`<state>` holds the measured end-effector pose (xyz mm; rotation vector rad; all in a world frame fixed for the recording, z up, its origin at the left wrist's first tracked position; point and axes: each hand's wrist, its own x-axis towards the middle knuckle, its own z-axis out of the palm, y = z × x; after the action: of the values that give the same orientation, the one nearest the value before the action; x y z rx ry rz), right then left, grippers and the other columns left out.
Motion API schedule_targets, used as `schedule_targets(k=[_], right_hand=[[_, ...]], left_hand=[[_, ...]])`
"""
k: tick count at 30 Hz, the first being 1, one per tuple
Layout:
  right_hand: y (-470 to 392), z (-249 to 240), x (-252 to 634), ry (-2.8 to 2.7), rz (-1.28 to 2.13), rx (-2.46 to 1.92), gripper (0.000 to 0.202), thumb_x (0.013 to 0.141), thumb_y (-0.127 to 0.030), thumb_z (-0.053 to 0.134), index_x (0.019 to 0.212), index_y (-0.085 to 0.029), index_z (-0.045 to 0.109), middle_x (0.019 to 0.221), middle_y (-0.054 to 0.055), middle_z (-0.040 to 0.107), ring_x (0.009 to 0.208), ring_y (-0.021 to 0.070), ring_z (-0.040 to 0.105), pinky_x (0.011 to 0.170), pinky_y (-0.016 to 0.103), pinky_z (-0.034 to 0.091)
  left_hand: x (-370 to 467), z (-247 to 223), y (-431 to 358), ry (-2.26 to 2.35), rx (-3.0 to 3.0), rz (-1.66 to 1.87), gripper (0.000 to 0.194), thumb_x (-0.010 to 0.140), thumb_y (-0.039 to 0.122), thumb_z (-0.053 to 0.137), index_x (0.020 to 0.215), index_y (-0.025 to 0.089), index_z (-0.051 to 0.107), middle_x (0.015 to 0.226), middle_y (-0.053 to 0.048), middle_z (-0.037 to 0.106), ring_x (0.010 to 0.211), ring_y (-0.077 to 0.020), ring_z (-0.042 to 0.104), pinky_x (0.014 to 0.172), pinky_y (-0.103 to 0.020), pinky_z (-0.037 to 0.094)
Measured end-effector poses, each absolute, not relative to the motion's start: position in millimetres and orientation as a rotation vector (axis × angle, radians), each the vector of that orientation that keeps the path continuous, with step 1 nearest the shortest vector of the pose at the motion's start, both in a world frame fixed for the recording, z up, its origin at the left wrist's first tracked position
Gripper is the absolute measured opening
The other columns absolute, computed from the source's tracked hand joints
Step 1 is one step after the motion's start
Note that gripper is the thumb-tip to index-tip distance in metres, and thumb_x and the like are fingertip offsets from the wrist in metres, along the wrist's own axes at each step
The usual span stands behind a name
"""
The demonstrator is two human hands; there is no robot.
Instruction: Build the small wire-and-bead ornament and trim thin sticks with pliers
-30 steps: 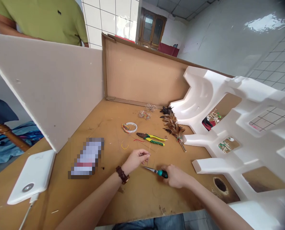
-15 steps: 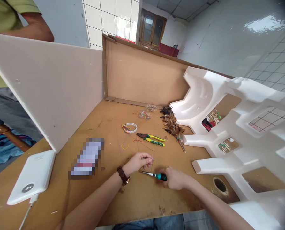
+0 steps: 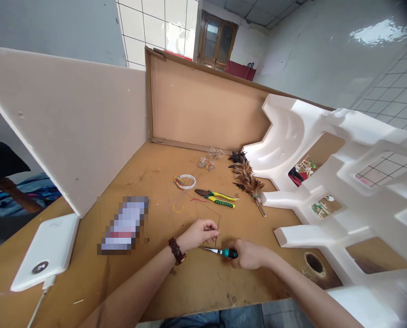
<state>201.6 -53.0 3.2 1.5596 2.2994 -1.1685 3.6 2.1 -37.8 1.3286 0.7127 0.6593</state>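
My left hand (image 3: 200, 233), with a watch on its wrist, is closed in a pinch on a thin wire (image 3: 216, 239) that runs up and down past the fingertips. My right hand (image 3: 251, 254) is wrapped round the teal and black handle of needle-nose pliers (image 3: 229, 253). Their slim metal tip points left, just below my left fingers; whether it touches the wire I cannot tell. Beyond the hands lie yellow-green combination pliers (image 3: 217, 198), a short red wire (image 3: 198, 200), a curved yellow wire (image 3: 178, 209) and a coil of white and coloured wires (image 3: 187, 182).
Two tangles of wire (image 3: 206, 163) and a feather duster (image 3: 246, 175) lie farther back. White moulded foam (image 3: 312, 237) lines the right side, near a hole (image 3: 314, 263) in the tabletop. At left are a white power bank (image 3: 48, 250), a blurred-out phone (image 3: 124, 225) and a foam panel (image 3: 87, 114).
The person behind the foam panel has mostly gone from view. My left hand has shifted slightly down, and the wire below its fingers shows more plainly. My right hand keeps its hold.
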Motion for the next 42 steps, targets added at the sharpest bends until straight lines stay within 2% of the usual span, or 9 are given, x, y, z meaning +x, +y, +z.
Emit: schedule_targets(k=[5, 10, 14, 18, 26, 30, 35, 42], right_hand=[[-53.4, 7.9, 212.3, 2.371, -1.094, 1.520, 0.015, 0.063, -0.019, 0.052, 0.078, -0.017, 0.051, 0.067, -0.003, 0.049, 0.055, 0.0077, 0.038, 0.049, 0.019, 0.025], [-57.9, 16.0, 239.9, 2.338, -1.046, 1.693, 0.022, 0.063, -0.015, 0.049, 0.085, -0.017, 0.054, 0.069, -0.002, 0.052, 0.059, 0.0094, 0.041, 0.052, 0.020, 0.027], [-60.7, 22.9, 259.6, 2.297, -0.956, 1.845, 0.022, 0.064, -0.016, 0.047, 0.085, -0.016, 0.055, 0.071, -0.001, 0.055, 0.060, 0.0108, 0.042, 0.053, 0.021, 0.027], [-62.3, 25.9, 267.9, 2.251, -0.929, 1.926, 0.021, 0.065, -0.017, 0.047, 0.084, -0.015, 0.055, 0.068, -0.002, 0.053, 0.058, 0.0104, 0.041, 0.051, 0.021, 0.026], [-58.7, 19.9, 265.1, 2.304, -0.999, 1.957, 0.015, 0.066, -0.019, 0.049, 0.080, -0.016, 0.054, 0.068, -0.002, 0.052, 0.059, 0.0115, 0.042, 0.053, 0.022, 0.029], [-52.4, 23.9, 263.4, 2.327, -1.177, 1.947, 0.017, 0.069, -0.024, 0.050, 0.082, -0.016, 0.055, 0.071, -0.002, 0.053, 0.064, 0.0126, 0.044, 0.056, 0.022, 0.032], [-47.4, 33.6, 256.2, 2.357, -1.425, 1.866, 0.024, 0.069, -0.026, 0.050, 0.088, -0.015, 0.057, 0.080, 0.000, 0.057, 0.074, 0.0160, 0.049, 0.066, 0.025, 0.037], [-40.7, 35.0, 242.8, 2.271, -1.563, 1.792, 0.026, 0.067, -0.024, 0.052, 0.090, -0.014, 0.060, 0.084, 0.002, 0.062, 0.079, 0.0179, 0.054, 0.070, 0.028, 0.041]], left_hand=[[-1.5, -39.8, 12.3, 0.777, 1.331, 0.866, 0.025, 0.069, 0.037, 0.059, 0.069, 0.014, 0.051, 0.066, -0.002, 0.059, 0.064, -0.0119, 0.057, 0.062, -0.024, 0.044], [-4.7, -45.9, 15.7, 0.961, 1.583, 1.012, 0.015, 0.076, 0.031, 0.051, 0.072, 0.016, 0.051, 0.068, -0.001, 0.058, 0.066, -0.0122, 0.055, 0.064, -0.023, 0.042], [-1.6, -46.2, 6.7, 1.100, 1.987, 0.906, 0.012, 0.077, 0.026, 0.047, 0.071, 0.018, 0.054, 0.069, 0.001, 0.057, 0.065, -0.0119, 0.052, 0.061, -0.022, 0.037], [1.4, -44.4, 2.2, 1.143, 2.113, 0.806, 0.010, 0.076, 0.023, 0.048, 0.070, 0.019, 0.055, 0.070, 0.000, 0.058, 0.065, -0.0127, 0.051, 0.060, -0.022, 0.033], [4.2, -61.1, 13.7, 0.930, 1.631, 0.865, 0.012, 0.074, 0.027, 0.051, 0.067, 0.018, 0.049, 0.060, 0.002, 0.055, 0.061, -0.0115, 0.053, 0.062, -0.022, 0.040], [6.4, -57.8, 11.2, 0.689, 1.286, 0.734, 0.023, 0.068, 0.034, 0.061, 0.075, 0.017, 0.047, 0.060, 0.003, 0.056, 0.057, -0.0112, 0.058, 0.057, -0.023, 0.044], [5.6, -45.0, 1.2, 0.592, 1.203, 0.532, 0.031, 0.066, 0.036, 0.065, 0.083, 0.015, 0.051, 0.058, 0.001, 0.059, 0.051, -0.0102, 0.058, 0.054, -0.023, 0.045], [5.8, -39.3, -4.3, 0.566, 1.162, 0.433, 0.034, 0.062, 0.038, 0.068, 0.081, 0.015, 0.053, 0.058, 0.001, 0.061, 0.050, -0.0099, 0.059, 0.051, -0.021, 0.044]])
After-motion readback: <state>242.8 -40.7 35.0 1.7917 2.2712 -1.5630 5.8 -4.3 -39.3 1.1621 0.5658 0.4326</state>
